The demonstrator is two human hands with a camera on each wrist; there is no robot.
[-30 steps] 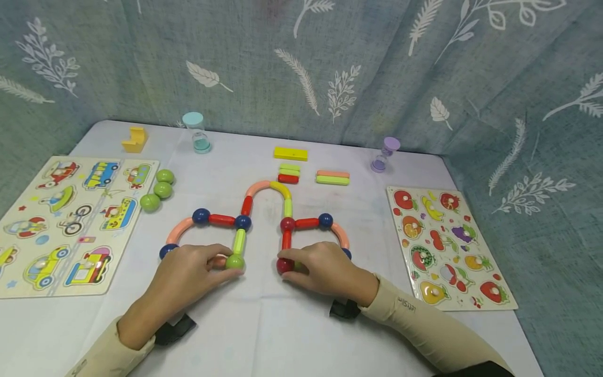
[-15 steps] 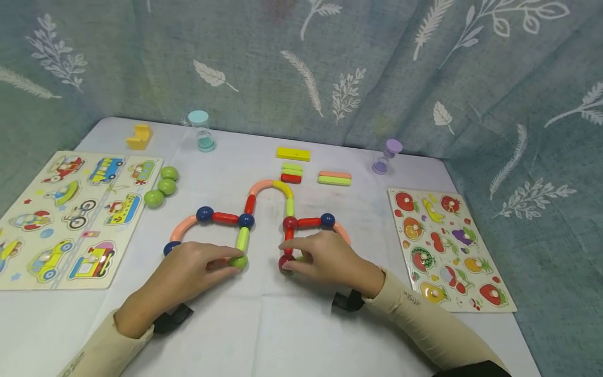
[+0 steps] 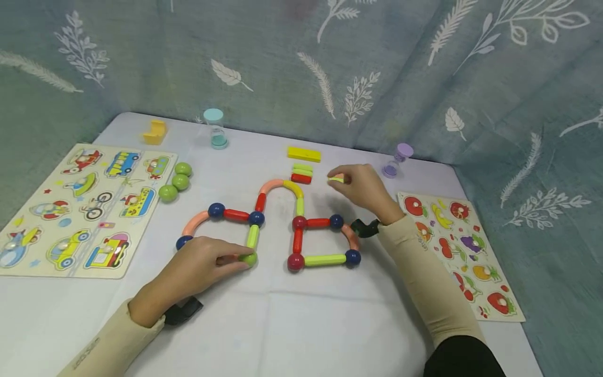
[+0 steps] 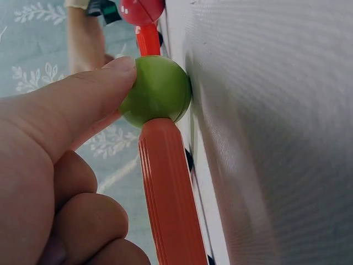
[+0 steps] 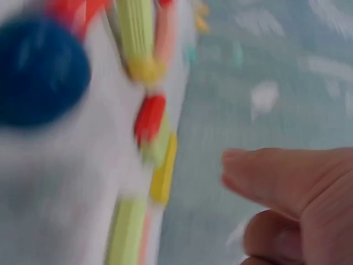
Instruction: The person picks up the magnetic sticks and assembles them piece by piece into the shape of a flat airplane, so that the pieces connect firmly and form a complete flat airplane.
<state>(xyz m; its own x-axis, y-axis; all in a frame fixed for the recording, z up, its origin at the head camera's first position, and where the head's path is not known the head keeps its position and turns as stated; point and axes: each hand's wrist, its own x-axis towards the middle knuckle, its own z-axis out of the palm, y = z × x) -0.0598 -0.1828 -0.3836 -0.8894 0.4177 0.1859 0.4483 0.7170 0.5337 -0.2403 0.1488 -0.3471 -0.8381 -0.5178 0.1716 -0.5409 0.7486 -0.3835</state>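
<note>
My left hand (image 3: 200, 264) pinches a green ball (image 4: 160, 88) between thumb and finger. A salmon stick (image 4: 171, 187) joins that ball, and a light-green stick (image 3: 252, 236) runs from it to a blue ball (image 3: 256, 218). My right hand (image 3: 363, 188) hovers over a salmon and light-green stick pair at the back, hiding most of it. In the blurred right wrist view, its fingers are apart from the light-green stick (image 5: 127, 232). The right loop of the magnetic figure has a red ball (image 3: 296, 262), a long light-green stick (image 3: 325, 260) and a blue ball (image 3: 353, 257).
Short green and red sticks (image 3: 302, 178) and a yellow block (image 3: 303, 154) lie at the back. Three loose green balls (image 3: 180, 181) sit beside the vehicle puzzle board (image 3: 110, 267). A fruit puzzle board (image 3: 511, 312), a teal hourglass (image 3: 216, 129) and a purple hourglass (image 3: 397, 159) stand around.
My right hand has left the red ball and moved back and right to the stick pair. The left hand stays at the green ball. The head view has shifted slightly.
</note>
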